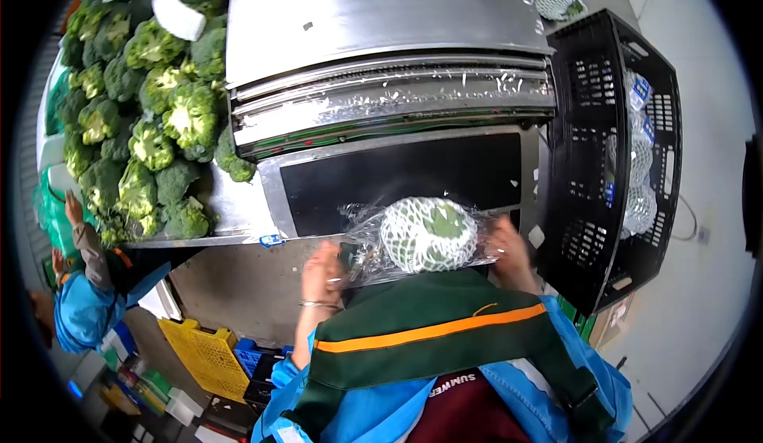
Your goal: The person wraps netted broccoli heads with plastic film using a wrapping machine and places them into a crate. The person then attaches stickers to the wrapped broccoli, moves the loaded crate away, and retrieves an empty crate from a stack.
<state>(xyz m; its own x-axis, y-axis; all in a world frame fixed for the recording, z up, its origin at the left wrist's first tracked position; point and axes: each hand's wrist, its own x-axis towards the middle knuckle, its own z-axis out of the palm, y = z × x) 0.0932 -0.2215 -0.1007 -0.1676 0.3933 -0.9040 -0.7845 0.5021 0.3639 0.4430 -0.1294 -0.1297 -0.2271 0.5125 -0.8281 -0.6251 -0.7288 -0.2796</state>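
A broccoli head in a white foam net (430, 235) lies within clear plastic film (363, 244), close in front of my body at the front edge of the black plate (405, 169). My left hand (322, 272) is closed on the film's left end, with a bracelet at the wrist. At the right end of the film, my right hand (511, 251) is closed on it too. Both hands are somewhat blurred. Beyond the plate stands the metal wrapping machine (381, 14), with white scraps along its bars.
Many broccoli heads (151, 117) are piled at the left. A black crate (588, 165) with wrapped items stands at the right. Netted broccoli (556, 0) lies at the back right. A co-worker (79, 300) is at the far left, near a yellow crate (207, 355).
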